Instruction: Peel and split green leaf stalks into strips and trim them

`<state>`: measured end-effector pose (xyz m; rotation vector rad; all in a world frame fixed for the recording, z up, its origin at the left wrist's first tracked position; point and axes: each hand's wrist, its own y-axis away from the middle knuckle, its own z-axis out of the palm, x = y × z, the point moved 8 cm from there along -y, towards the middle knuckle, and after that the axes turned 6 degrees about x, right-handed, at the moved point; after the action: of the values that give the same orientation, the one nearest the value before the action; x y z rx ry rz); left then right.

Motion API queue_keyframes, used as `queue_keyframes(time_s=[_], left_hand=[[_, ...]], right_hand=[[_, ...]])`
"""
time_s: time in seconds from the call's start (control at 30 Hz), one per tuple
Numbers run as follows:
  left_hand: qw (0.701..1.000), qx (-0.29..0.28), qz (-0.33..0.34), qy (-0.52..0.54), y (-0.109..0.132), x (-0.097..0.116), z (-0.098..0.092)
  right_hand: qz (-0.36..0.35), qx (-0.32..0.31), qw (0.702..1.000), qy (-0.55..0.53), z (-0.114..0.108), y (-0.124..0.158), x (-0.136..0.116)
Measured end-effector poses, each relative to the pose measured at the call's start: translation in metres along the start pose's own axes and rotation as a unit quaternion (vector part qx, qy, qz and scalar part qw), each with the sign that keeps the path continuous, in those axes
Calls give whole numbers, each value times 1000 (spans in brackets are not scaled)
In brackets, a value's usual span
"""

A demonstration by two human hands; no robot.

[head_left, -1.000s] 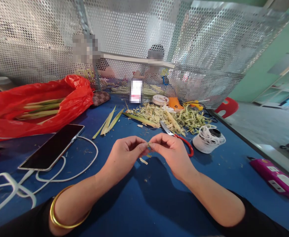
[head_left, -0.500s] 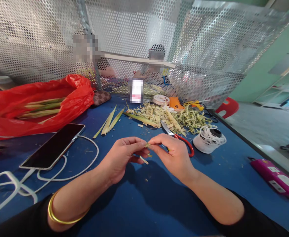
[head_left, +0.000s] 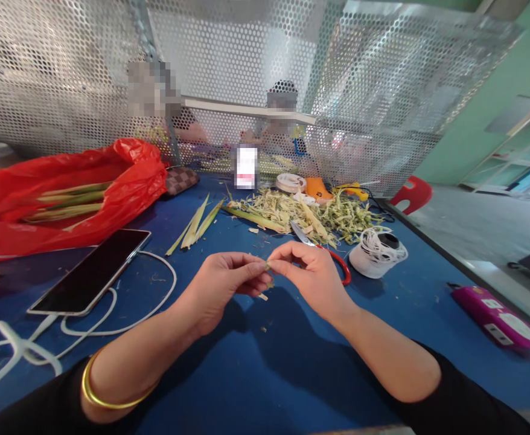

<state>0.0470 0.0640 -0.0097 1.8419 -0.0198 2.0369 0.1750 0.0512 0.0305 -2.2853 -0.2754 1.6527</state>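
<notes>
**Pinching a leaf fragment (head_left: 269,266) at the fingertips**

Clamps the small greenish leaf fragment between the fingertips of the left hand (head_left: 224,281) and right hand (head_left: 308,275), nearly together above the middle of the blue tabletop (head_left: 265,374). Wears a gold bangle (head_left: 91,393) on the left forearm. Faces, toward the far edge, a heap of leaf shreds (head_left: 310,211), with loose leaf strips (head_left: 195,229) to its left. Has red-handled scissors (head_left: 346,273) just beyond the right hand, partly hidden by it, and a white spool (head_left: 369,263) near them. Also has a purple packet (head_left: 495,314) by the right edge, a dark phone (head_left: 90,272) near the left edge and a red bag (head_left: 140,193) at the far left corner.
</notes>
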Motion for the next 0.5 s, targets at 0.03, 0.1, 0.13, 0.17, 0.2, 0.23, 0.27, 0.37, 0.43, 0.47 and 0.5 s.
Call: queue_keyframes(time_s=[0.03,0.1,0.13,0.17,0.2,0.23,0.27,0.37,0.43,0.47,0.5], left_hand=[[1000,-4,-12,12,0,-2,0],[999,-13,-29,34,0,-5,0],[998,-18,-36,43,0,-7,1],[998,-22,-42,52,0,-8,1],[997,-26,-47,59,0,-8,1],[996,-30,-49,64,0,-9,2],[996,-34,-50,67,0,-8,2],[996,-42,-41,66,1,-7,4],[996,-41,-36,64,1,-6,4],[996,-40,-37,65,1,-6,4],[996,-40,-41,66,2,-7,4]], right_hand=[[5,-5,1000,-14,1,0,1],[5,-15,999,-36,3,0,1],[1,-18,999,-39,3,0,0],[-4,-18,999,-37,4,0,-1],[-9,-14,999,-29,3,0,-2],[-15,-8,1000,-18,2,0,-3],[-22,0,1000,-7,1,0,-4],[-43,17,999,13,-1,1,-6],[-57,21,998,20,-1,2,-6],[-65,23,997,26,-1,2,-6],[-74,24,996,34,-1,2,-6]])
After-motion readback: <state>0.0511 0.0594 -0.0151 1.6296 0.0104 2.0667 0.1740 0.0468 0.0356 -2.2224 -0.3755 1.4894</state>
